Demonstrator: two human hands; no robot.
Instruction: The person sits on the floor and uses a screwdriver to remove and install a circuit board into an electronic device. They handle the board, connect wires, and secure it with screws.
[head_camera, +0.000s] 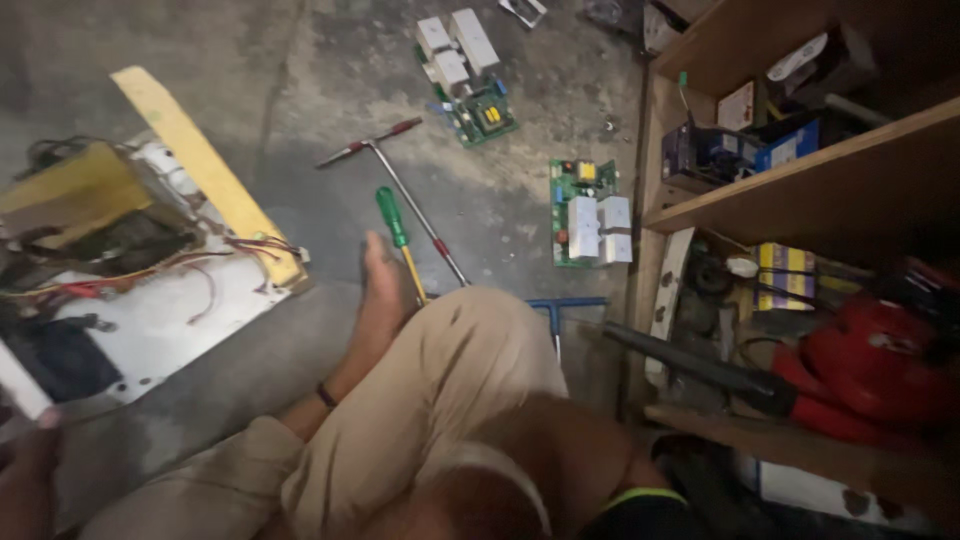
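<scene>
My left hand (28, 480) is at the bottom left corner, dark and blurred. Its thumb presses on the near white edge (20, 385) of an opened appliance chassis (170, 310), which lies on the floor with yellow parts and loose wires showing. Only my bare right forearm (560, 450) shows at the bottom middle; the right hand itself is out of sight. I sit cross-legged in khaki trousers with my bare foot (385, 290) pointing forward. Just past the foot lies a green-handled screwdriver (392, 215).
A T-handle wrench (400, 180) lies beside the screwdriver, and a blue T-shaped tool (560, 305) lies by my knee. Two green circuit boards (585, 210) (470, 80) rest on the concrete floor. A wooden shelf unit (800, 190) at right holds boxes and a red blower (870, 370).
</scene>
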